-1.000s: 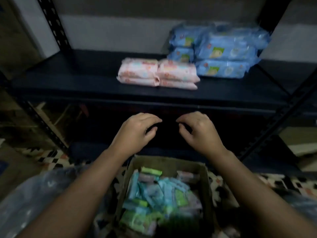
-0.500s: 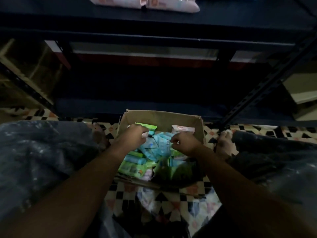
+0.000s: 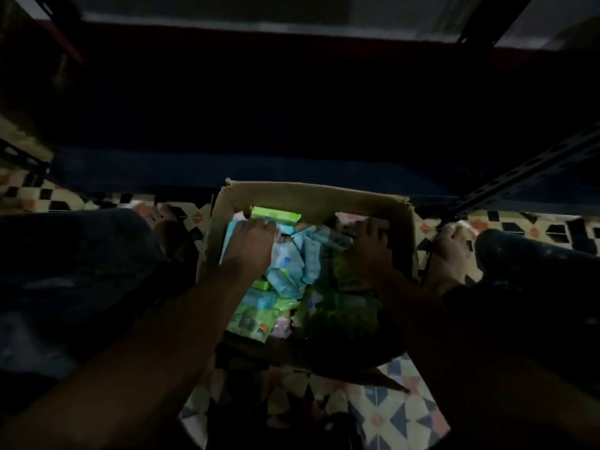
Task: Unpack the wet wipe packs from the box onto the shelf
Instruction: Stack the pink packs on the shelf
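An open cardboard box (image 3: 311,196) stands on the tiled floor between my knees, holding several wet wipe packs (image 3: 289,274) in blue, green and pink. My left hand (image 3: 250,245) is down in the box's far left part, its fingers curled over a light-blue pack (image 3: 228,238) just under a bright green pack (image 3: 276,217). At the far right corner of the box, my right hand (image 3: 370,248) has its fingers curled over a pink pack (image 3: 345,218). The scene is dim and the fingertips are partly buried.
The shelf's low dark board (image 3: 292,167) runs just behind the box, with a slotted metal upright (image 3: 526,177) at right. My legs and bare feet (image 3: 454,245) flank the box on the patterned floor (image 3: 399,401). The upper shelf with stacked packs is out of view.
The view has dropped from the shelf to the box. Both hands came down from above the box into it and moved to its far corners, onto packs.
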